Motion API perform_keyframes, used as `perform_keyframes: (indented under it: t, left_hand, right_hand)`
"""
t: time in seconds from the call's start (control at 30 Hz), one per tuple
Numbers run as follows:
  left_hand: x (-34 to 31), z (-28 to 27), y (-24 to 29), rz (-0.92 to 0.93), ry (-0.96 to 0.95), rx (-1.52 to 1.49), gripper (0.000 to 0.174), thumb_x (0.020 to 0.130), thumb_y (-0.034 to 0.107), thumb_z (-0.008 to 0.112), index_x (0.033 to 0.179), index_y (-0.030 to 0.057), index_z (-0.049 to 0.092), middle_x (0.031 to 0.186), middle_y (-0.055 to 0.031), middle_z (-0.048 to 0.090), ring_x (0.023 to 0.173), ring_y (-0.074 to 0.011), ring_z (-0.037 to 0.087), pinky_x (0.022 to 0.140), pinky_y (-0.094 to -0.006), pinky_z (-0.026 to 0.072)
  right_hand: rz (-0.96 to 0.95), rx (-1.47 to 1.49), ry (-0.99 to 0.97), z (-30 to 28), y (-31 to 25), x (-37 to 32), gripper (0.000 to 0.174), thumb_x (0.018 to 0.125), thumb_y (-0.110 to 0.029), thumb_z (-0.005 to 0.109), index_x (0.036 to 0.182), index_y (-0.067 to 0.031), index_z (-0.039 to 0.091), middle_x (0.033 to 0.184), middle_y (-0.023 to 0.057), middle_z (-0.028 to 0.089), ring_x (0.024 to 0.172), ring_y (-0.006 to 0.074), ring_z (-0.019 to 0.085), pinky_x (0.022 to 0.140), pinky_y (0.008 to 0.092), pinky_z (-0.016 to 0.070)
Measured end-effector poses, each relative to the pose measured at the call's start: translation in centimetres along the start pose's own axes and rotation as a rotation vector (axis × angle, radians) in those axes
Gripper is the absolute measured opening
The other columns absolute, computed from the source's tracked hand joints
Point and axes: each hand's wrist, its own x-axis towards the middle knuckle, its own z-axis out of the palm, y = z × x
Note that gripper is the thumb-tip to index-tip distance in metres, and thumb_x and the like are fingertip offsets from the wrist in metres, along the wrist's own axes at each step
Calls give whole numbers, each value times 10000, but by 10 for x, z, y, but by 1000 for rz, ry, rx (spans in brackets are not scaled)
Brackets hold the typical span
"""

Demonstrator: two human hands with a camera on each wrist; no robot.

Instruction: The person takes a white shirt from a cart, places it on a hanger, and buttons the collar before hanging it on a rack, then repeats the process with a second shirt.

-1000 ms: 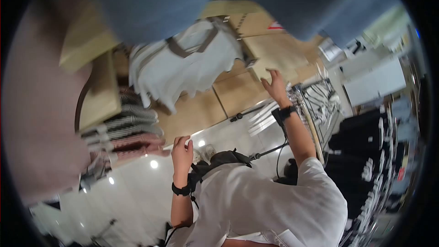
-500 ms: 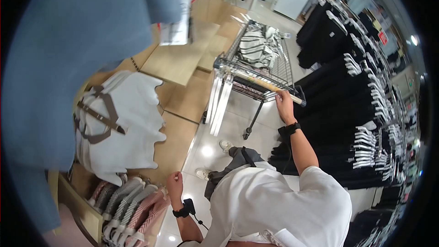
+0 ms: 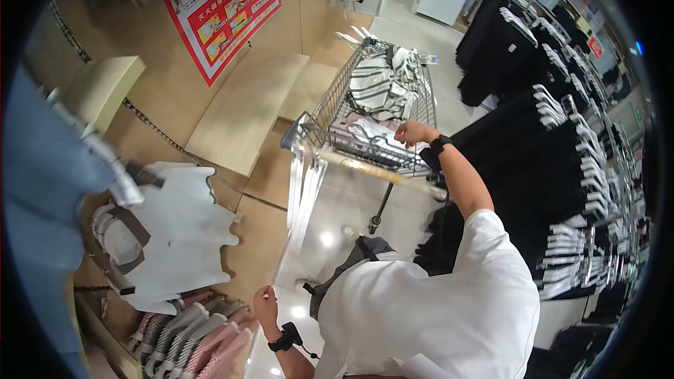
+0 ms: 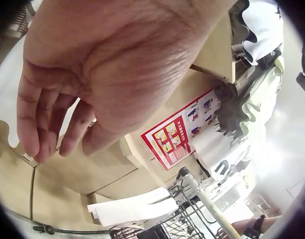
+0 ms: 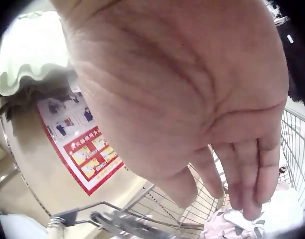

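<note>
My right hand (image 3: pixel 415 133) reaches over the near end of a wire shopping cart (image 3: pixel 319 109), past its handle (image 3: pixel 372 170). Its fingers bend loosely downward, and in the right wrist view nothing lies in the palm (image 5: pixel 182 99). Below it in the basket are pink and white cloth (image 5: pixel 219 224) and, farther forward, a black-and-white striped garment (image 3: pixel 379 84). My left hand (image 3: pixel 265 307) hangs at my side, relaxed and holding nothing, near a row of striped clothes (image 3: pixel 189 337). White hangers (image 3: pixel 302 196) hang from the handle's left end.
On the left, white tops (image 3: pixel 175 238) hang before a wooden wall with shelves (image 3: pixel 246 109) and a red-bordered poster (image 3: pixel 228 21). A blue garment (image 3: pixel 42 182) hangs close at the far left. Racks of black clothes (image 3: pixel 512 147) on white hangers line the right side.
My right hand reached the cart handle, then left it and moved forward over the basket. The view turned toward the cart. My left hand stays low at my side.
</note>
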Motion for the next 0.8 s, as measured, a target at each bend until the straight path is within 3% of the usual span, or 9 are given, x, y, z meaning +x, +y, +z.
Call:
perform_keyframes:
  t: [0.1, 0.17, 0.3, 0.4, 0.43, 0.67, 0.73, 0.8]
  left_hand:
    - [-4, 46, 32, -5, 61, -22, 242, 926, 192, 618, 1026, -22, 672, 915, -137, 668, 649, -188, 664, 560, -294, 527]
    - [-14, 75, 54, -117, 72, -112, 256, 931, 199, 618, 1036, -30, 665, 907, -123, 660, 652, -175, 659, 539, -278, 523]
    - [-34, 106, 107, -209, 77, -169, 270, 934, 205, 616, 1049, -36, 656, 894, -114, 656, 648, -163, 651, 525, -268, 521]
    - [-48, 111, 126, -237, 124, -92, 267, 931, 202, 615, 1052, -33, 655, 881, -113, 664, 641, -164, 647, 521, -269, 522]
    - [-51, 113, 128, -254, 136, -86, 267, 931, 202, 615, 1052, -33, 655, 881, -113, 664, 641, -164, 647, 521, -269, 522]
    - [-86, 119, 139, -381, 180, 80, 245, 911, 168, 624, 1016, -50, 666, 889, -144, 662, 628, -185, 654, 520, -285, 512]
    - [-93, 121, 142, -422, 171, 90, 248, 910, 167, 622, 1021, -51, 667, 892, -146, 662, 626, -185, 654, 522, -286, 511]
    - [-97, 127, 144, -456, 161, 92, 250, 910, 165, 621, 1027, -51, 667, 895, -148, 663, 625, -185, 653, 523, -287, 509]
  right_hand:
    - [30, -35, -84, -35, 28, 75, 385, 897, -296, 612, 1111, 21, 656, 878, 99, 687, 641, 175, 678, 541, 282, 541]
    - [85, -41, -100, -41, 49, 114, 407, 886, -313, 620, 1121, 18, 652, 888, 103, 683, 615, 174, 674, 532, 281, 554]
    - [155, -156, -338, -19, 99, 170, 438, 876, -349, 626, 1121, 14, 649, 919, 107, 692, 657, 204, 688, 555, 325, 559]
    - [245, -246, -428, 7, 140, 209, 449, 883, -353, 646, 1137, 16, 638, 956, 137, 695, 682, 241, 690, 542, 362, 511]
    - [245, -194, -461, 24, 167, 231, 471, 889, -359, 652, 1172, 16, 619, 1113, 186, 655, 717, 259, 690, 593, 374, 551]
    - [371, 1, -520, 77, 216, 232, 521, 873, -342, 687, 1240, 9, 572, 1278, 253, 548, 808, 301, 690, 662, 384, 587]
    - [711, 1116, -482, 62, 204, 206, 677, 868, -245, 712, 1407, -42, 358, 1385, 317, 387, 952, 387, 659, 748, 406, 604]
    - [723, 1276, -413, 72, 214, 212, 728, 850, -261, 729, 1423, -74, 321, 1385, 333, 378, 933, 402, 657, 724, 418, 603]
